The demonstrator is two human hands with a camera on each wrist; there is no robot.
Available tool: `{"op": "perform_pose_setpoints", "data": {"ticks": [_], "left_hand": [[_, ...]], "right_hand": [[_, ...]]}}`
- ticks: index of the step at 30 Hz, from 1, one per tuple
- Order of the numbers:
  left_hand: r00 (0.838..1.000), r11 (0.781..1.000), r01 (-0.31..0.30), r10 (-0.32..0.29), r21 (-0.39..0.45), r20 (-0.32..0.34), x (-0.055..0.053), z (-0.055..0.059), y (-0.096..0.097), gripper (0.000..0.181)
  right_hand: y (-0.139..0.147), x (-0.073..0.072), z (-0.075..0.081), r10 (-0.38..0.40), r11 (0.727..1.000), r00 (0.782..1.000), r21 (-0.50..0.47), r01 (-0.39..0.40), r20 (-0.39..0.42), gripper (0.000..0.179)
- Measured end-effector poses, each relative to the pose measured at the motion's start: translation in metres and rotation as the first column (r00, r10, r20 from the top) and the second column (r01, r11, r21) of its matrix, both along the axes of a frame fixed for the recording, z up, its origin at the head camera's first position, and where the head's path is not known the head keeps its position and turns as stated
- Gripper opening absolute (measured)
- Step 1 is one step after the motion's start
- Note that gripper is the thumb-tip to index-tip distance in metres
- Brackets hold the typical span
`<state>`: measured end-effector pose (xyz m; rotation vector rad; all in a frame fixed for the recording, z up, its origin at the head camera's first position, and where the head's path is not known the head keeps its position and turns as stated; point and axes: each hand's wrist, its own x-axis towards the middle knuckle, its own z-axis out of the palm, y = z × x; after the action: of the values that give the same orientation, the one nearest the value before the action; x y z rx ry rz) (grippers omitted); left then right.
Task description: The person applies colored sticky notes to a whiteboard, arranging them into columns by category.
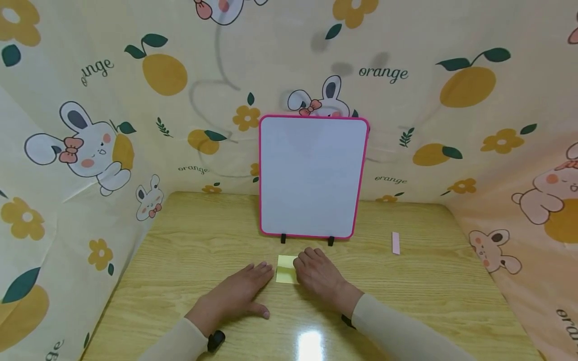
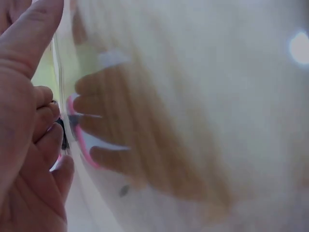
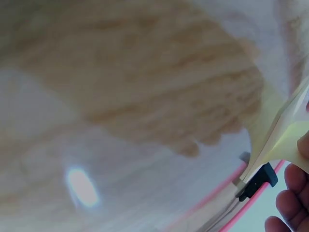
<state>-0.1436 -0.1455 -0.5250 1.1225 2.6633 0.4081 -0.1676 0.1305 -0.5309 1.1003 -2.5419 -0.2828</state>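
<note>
Pinching a flat, pale-yellow paper note (image 1: 286, 273) in front of the pink-edged white rectangular board (image 1: 311, 175), the person's right hand (image 1: 319, 275) holds part of it raised. Before the board's left corner, the left hand (image 1: 241, 291) rests on the wood-grain table (image 1: 203, 230), fingers extended. A pale-pink paper strip (image 1: 395, 243) lies right of the board; behind the board, cream printed wall covering (image 1: 384, 113) reads "orange" repeatedly.

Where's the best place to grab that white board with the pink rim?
Probably hold the whiteboard by both side edges, about halfway up, one hand coming from each side. It stands upright and broad, with nothing covering those edges, while two black feet sit at the bottom.
</note>
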Motion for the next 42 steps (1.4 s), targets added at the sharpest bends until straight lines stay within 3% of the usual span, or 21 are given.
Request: {"op": "perform_pose_setpoints", "data": {"ticks": [5,9,16,30,42], "left_hand": [[0.994,0.996,0.082,-0.084,-0.033,-0.066,0.006,0.002,0.005,0.095],[0.991,0.993,0.100,-0.105,-0.060,-0.080,0.008,0.000,0.010,0.096],[0.993,0.990,0.100,-0.106,-0.099,-0.060,0.008,-0.004,0.014,0.098],[0.992,0.990,0.098,-0.105,-0.105,-0.063,0.009,-0.003,0.017,0.098],[0.996,0.991,0.083,-0.086,-0.103,-0.025,0.010,0.000,0.016,0.099]], "right_hand": [[0.001,-0.002,0.002,-0.012,1.000,1.000,-0.005,0.012,-0.005,0.021],[0.001,-0.004,0.002,-0.013,1.000,1.000,-0.011,0.013,-0.003,0.021],[0.001,-0.013,0.007,0.000,0.998,1.000,-0.060,-0.001,-0.030,0.023],[-0.004,-0.041,0.014,-0.072,0.995,0.996,-0.077,0.069,-0.048,0.026],[-0.007,-0.052,0.017,-0.125,0.991,0.992,-0.042,0.125,-0.005,0.022]]}}
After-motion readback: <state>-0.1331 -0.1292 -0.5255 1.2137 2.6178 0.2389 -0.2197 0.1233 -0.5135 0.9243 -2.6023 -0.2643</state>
